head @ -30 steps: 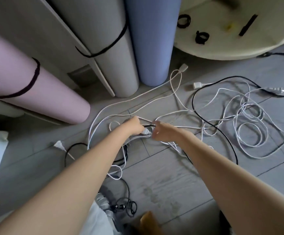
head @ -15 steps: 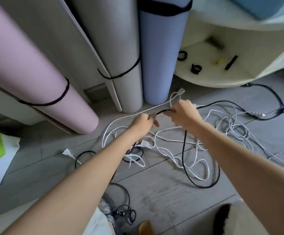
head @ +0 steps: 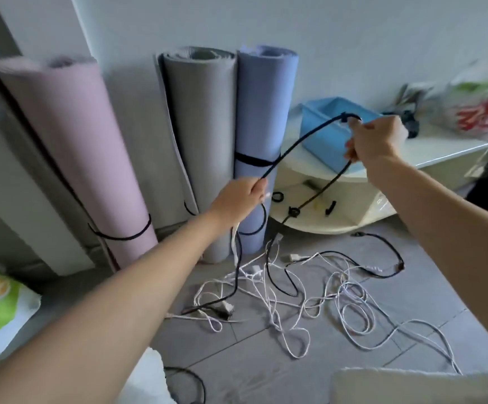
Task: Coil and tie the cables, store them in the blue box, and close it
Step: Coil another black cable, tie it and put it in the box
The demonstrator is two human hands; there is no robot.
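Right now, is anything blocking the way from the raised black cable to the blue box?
Nothing visible does. The right hand holds the black cable right in front of the open blue box; its far end trails into the floor tangle.

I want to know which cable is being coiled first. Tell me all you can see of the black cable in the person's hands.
The black cable is thin, round and looks rubbery. It arcs in the air between both hands: the left hand grips it low, the right hand holds a bend of it higher, before the blue box. Below each hand it hangs to the floor, where it lies among white cables. It is not yet coiled.
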